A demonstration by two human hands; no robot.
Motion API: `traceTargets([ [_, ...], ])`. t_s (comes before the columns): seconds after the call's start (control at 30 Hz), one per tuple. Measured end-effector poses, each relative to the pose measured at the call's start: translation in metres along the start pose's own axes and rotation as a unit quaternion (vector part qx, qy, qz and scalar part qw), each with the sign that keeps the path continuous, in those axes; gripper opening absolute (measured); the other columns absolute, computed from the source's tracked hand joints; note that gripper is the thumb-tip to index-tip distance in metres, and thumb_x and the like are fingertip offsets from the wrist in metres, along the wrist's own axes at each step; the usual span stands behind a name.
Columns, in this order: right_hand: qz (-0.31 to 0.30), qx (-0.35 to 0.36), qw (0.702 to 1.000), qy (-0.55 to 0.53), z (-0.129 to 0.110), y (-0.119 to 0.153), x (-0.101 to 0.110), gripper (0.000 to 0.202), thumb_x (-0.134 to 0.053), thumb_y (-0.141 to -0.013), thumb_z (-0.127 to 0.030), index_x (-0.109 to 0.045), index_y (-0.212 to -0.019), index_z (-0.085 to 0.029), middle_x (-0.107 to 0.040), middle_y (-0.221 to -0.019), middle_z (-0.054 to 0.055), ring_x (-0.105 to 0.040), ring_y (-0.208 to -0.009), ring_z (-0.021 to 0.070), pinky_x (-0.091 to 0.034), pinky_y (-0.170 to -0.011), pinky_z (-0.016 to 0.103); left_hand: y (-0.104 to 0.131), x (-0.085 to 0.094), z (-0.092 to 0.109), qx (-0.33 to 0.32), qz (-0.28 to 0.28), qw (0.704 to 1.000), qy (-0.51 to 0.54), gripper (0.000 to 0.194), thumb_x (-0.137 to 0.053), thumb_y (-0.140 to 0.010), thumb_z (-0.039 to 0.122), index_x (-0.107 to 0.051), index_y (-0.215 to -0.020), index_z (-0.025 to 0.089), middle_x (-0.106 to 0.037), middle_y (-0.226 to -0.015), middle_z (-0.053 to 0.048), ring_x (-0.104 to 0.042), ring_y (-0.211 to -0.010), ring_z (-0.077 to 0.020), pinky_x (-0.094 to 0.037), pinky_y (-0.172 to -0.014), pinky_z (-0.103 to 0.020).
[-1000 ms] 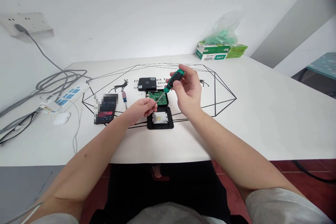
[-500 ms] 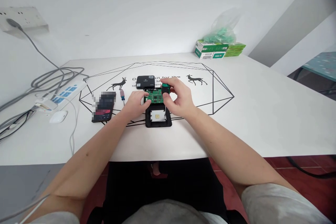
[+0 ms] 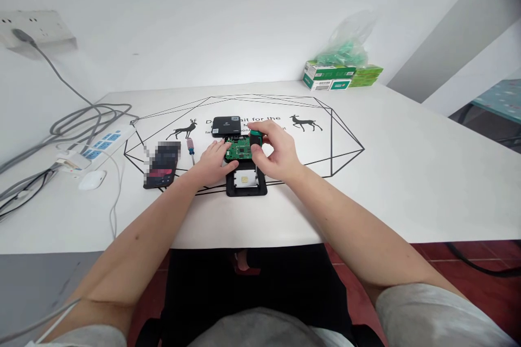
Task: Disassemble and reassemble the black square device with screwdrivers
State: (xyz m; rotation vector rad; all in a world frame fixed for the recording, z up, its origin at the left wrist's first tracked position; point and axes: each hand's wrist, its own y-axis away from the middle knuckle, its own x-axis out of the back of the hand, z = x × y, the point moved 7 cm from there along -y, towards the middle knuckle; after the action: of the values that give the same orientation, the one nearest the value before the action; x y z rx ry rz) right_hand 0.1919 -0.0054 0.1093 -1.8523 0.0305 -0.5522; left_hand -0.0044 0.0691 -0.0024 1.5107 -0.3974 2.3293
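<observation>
A green circuit board lies at the middle of the table, between a black square cover behind it and a black frame with a silvery plate in front. My right hand grips a green and black screwdriver upright at the board's right edge; its tip is too small to make out. With thumb and fingers spread, my left hand rests against the board's left side. A second screwdriver with a clear handle lies left of that hand.
A phone, a white mouse-shaped object, a power strip and coiled grey cables are at the left. Green and white boxes with a plastic bag stand at the back right.
My left thumb has moved down and away from the fingers, so the hand is more spread. My right hand has barely moved and still grips the green and black screwdriver.
</observation>
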Motion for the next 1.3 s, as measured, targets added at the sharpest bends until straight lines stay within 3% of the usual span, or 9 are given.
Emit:
traceTargets([
  [0.2, 0.008, 0.011, 1.0, -0.004, 0.002, 0.001, -0.005, 0.041, -0.061, -0.095, -0.02, -0.059, -0.136, -0.025, -0.072, -0.114, 0.01, -0.07, -0.1, 0.0263, -0.064, -0.079, 0.044, 0.0, 0.004, 0.002, -0.021, 0.017, 1.0, 0.001, 0.073, -0.059, -0.107, 0.058, -0.049, -0.168, 0.019, -0.044, -0.179, -0.018, -0.035, -0.168, -0.0443, -0.032, -0.136, -0.063],
  [0.33, 0.02, 0.028, 0.999, -0.007, 0.001, 0.003, -0.008, 0.038, -0.061, -0.096, -0.017, -0.058, -0.133, -0.024, -0.071, -0.114, 0.01, -0.07, -0.1, 0.0256, -0.063, -0.078, 0.043, 0.0, 0.006, 0.005, -0.031, 0.02, 0.999, -0.002, 0.07, -0.059, -0.107, 0.055, -0.05, -0.166, 0.019, -0.051, -0.174, -0.018, -0.04, -0.165, -0.0416, -0.036, -0.134, -0.06],
  [0.53, 0.047, 0.044, 0.998, -0.003, -0.001, 0.0, 0.0, 0.037, -0.062, -0.096, -0.018, -0.058, -0.132, -0.026, -0.069, -0.11, 0.009, -0.068, -0.098, 0.0247, -0.06, -0.07, 0.039, -0.001, 0.005, 0.003, -0.02, 0.017, 1.0, -0.001, 0.071, -0.06, -0.105, 0.055, -0.05, -0.166, 0.02, -0.048, -0.175, -0.018, -0.039, -0.166, -0.041, -0.035, -0.135, -0.061],
  [0.73, 0.053, -0.018, 0.998, 0.004, 0.01, 0.001, 0.006, 0.036, -0.063, -0.096, -0.024, -0.059, -0.132, -0.028, -0.066, -0.112, 0.007, -0.063, -0.089, 0.0219, -0.054, -0.061, 0.035, 0.001, 0.008, 0.007, -0.012, 0.017, 1.0, 0.015, 0.071, -0.058, -0.107, 0.053, -0.049, -0.167, 0.017, -0.042, -0.179, -0.02, -0.034, -0.169, -0.0402, -0.032, -0.136, -0.062],
  [0.9, 0.062, -0.032, 0.998, -0.002, 0.009, 0.002, 0.007, 0.034, -0.063, -0.097, -0.024, -0.059, -0.13, -0.028, -0.066, -0.111, 0.006, -0.062, -0.089, 0.0208, -0.053, -0.061, 0.034, 0.012, 0.018, 0.028, -0.098, 0.045, 0.993, 0.045, 0.053, -0.066, -0.103, 0.047, -0.066, -0.151, 0.024, -0.046, -0.176, -0.015, -0.033, -0.168, -0.04, -0.031, -0.137, -0.065],
  [1.07, 0.061, -0.037, 0.997, 0.001, 0.007, 0.001, 0.006, 0.034, -0.062, -0.097, -0.024, -0.059, -0.13, -0.028, -0.066, -0.111, 0.006, -0.063, -0.09, 0.0207, -0.054, -0.063, 0.034, 0.024, 0.016, 0.055, -0.193, 0.016, 0.978, 0.072, 0.026, -0.077, -0.098, 0.042, -0.081, -0.121, 0.029, -0.058, -0.167, -0.008, -0.03, -0.169, -0.0415, -0.03, -0.136, -0.068],
  [1.3, 0.057, -0.025, 0.998, 0.006, 0.006, 0.002, 0.006, 0.034, -0.063, -0.096, -0.024, -0.059, -0.129, -0.028, -0.066, -0.111, 0.007, -0.063, -0.088, 0.0217, -0.054, -0.062, 0.035, 0.023, 0.007, 0.066, -0.215, -0.002, 0.974, 0.073, 0.02, -0.078, -0.097, 0.033, -0.082, -0.116, 0.029, -0.066, -0.155, -0.011, -0.038, -0.164, -0.0411, -0.034, -0.133, -0.067],
])
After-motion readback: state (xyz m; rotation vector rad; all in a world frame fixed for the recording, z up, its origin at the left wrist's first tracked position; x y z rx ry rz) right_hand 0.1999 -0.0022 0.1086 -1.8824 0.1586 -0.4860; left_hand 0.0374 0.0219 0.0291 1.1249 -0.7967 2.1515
